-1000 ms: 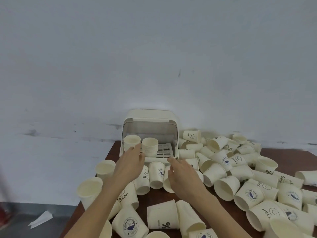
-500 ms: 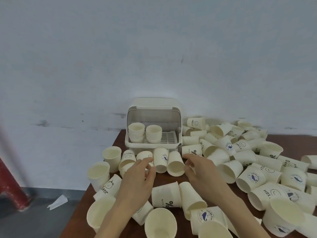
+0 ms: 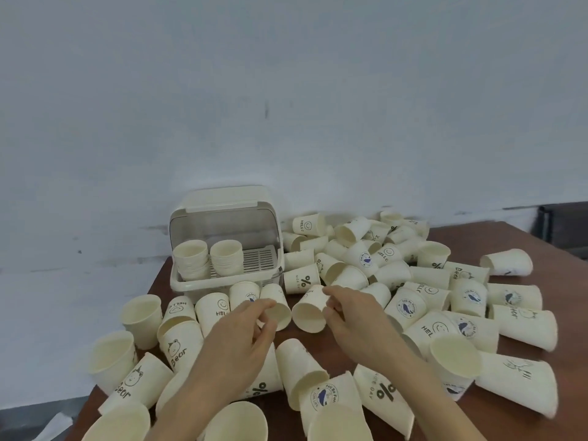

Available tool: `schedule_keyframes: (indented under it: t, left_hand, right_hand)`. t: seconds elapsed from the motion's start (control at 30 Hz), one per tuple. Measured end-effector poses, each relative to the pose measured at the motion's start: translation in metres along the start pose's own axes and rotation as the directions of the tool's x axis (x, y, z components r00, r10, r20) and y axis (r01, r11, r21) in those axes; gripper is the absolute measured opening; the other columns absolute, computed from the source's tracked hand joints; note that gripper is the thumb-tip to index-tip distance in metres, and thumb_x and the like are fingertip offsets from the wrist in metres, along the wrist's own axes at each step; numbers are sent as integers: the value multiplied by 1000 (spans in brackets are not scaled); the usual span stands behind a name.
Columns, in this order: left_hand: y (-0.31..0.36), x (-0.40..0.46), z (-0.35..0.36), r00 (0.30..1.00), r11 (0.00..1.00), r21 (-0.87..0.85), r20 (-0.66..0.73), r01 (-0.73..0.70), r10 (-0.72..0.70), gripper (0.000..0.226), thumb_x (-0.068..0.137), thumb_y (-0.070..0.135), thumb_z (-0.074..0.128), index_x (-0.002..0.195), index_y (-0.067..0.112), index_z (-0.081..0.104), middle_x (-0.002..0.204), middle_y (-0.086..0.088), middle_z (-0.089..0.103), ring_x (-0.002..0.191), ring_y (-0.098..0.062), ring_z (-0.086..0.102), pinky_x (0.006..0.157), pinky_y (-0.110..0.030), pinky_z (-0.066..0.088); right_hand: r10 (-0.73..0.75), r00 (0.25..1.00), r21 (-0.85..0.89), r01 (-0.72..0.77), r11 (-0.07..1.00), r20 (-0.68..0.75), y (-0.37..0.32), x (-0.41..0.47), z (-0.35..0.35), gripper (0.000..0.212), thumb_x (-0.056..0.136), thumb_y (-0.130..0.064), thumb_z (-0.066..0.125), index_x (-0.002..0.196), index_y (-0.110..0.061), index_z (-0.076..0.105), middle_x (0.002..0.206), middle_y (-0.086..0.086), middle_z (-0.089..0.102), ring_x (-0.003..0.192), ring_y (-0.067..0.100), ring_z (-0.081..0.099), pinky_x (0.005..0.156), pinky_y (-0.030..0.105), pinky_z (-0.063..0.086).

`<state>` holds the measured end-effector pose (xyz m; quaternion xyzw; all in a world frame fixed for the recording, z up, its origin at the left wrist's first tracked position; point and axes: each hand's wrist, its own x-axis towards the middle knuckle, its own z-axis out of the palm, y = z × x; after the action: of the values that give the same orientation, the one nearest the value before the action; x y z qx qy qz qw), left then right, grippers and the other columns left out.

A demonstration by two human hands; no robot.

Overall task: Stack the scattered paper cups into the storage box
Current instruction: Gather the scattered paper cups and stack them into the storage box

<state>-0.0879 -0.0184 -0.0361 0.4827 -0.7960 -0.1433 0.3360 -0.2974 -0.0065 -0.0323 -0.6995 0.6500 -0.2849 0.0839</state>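
Note:
A cream storage box (image 3: 203, 281) with its lid raised stands at the table's back left. Inside are two stacks of paper cups, one at the left (image 3: 191, 257) and one beside it (image 3: 226, 256). Many cream paper cups lie scattered across the brown table (image 3: 521, 230). My left hand (image 3: 241, 342) pinches the rim of a cup lying on its side (image 3: 276, 305) in front of the box. Just to the right, my right hand (image 3: 353, 316) grips another lying cup (image 3: 310, 310) with its mouth toward me.
Loose cups crowd the near edge and the whole right side, some upright, most on their sides. The table's left edge drops to a grey floor with a scrap of paper. A white wall stands behind. A dark object sits at the far right.
Both hands drew back from the box to the cups in front of it. The left now pinches one cup and the right has closed on another. The camera moved closer.

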Motion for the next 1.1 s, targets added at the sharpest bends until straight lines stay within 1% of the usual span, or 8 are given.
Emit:
schedule_keyframes:
  t: [0.2, 0.37, 0.53, 0.63, 0.83, 0.9, 0.97, 1.1]
  left_hand:
    - [27, 22, 14, 989, 992, 29, 84, -125, 122, 34, 97, 38, 46, 130, 38, 51, 96, 25, 54, 87, -1, 55, 80, -25, 49]
    - [50, 35, 32, 971, 979, 50, 149, -198, 188, 37, 98, 38, 42, 135, 39, 45, 101, 24, 51, 90, -1, 51, 82, -22, 46]
    - [62, 37, 43, 956, 970, 94, 214, -224, 200, 37, 97, 44, 37, 135, 43, 40, 104, 25, 49, 92, -1, 50, 84, -30, 49]
    - [72, 36, 49, 951, 971, 92, 241, -222, 195, 41, 98, 43, 40, 139, 39, 37, 105, 23, 49, 93, -2, 50, 85, -22, 44]
    - [99, 37, 61, 956, 961, 189, 251, -200, 149, 41, 99, 43, 38, 140, 42, 34, 113, 24, 48, 98, 2, 47, 65, -13, 33]
    - [112, 38, 66, 963, 960, 219, 242, -174, 119, 41, 100, 41, 37, 141, 40, 33, 119, 21, 50, 106, -3, 50, 68, -17, 37]
    - [123, 41, 73, 965, 961, 231, 245, -153, 95, 43, 99, 38, 37, 142, 37, 33, 120, 16, 51, 109, -10, 52, 82, -31, 47]
    - [151, 48, 88, 963, 959, 236, 251, -157, 96, 43, 99, 35, 38, 141, 30, 37, 119, 8, 55, 109, -19, 54, 89, -39, 47]
  right_hand:
    - [34, 998, -24, -36, 999, -52, 22, -7, -22, 31, 98, -30, 42, 125, -18, 53, 107, -2, 63, 105, 17, 54, 90, 36, 45]
    - [73, 995, -37, -75, 996, -67, 41, -10, -36, 41, 97, -28, 43, 137, -18, 48, 112, -7, 62, 111, 13, 52, 94, 31, 42]
    - [90, 995, -44, -92, 995, -45, 59, -13, -50, 42, 97, -27, 44, 138, -19, 46, 115, -6, 62, 114, 15, 51, 98, 31, 40]
    - [95, 995, -59, -97, 993, -36, 68, -11, -56, 42, 97, -27, 44, 138, -20, 46, 117, -6, 61, 115, 15, 51, 99, 31, 40]
    - [55, 998, -101, -57, 993, -17, 84, -14, -78, 39, 97, -23, 44, 135, -17, 49, 110, -2, 64, 108, 18, 54, 91, 31, 42]
    - [52, 999, -112, -53, 992, -9, 91, -18, -87, 38, 97, -21, 44, 134, -16, 50, 109, 0, 65, 108, 19, 55, 92, 33, 43]
    - [69, 998, -127, -68, 990, 4, 100, -21, -95, 39, 97, -23, 43, 135, -16, 49, 114, 0, 64, 112, 19, 55, 94, 34, 44]
    - [105, 994, -143, -99, 985, 33, 116, -31, -109, 40, 96, -22, 44, 136, -17, 50, 112, 1, 66, 107, 18, 57, 88, 31, 45]
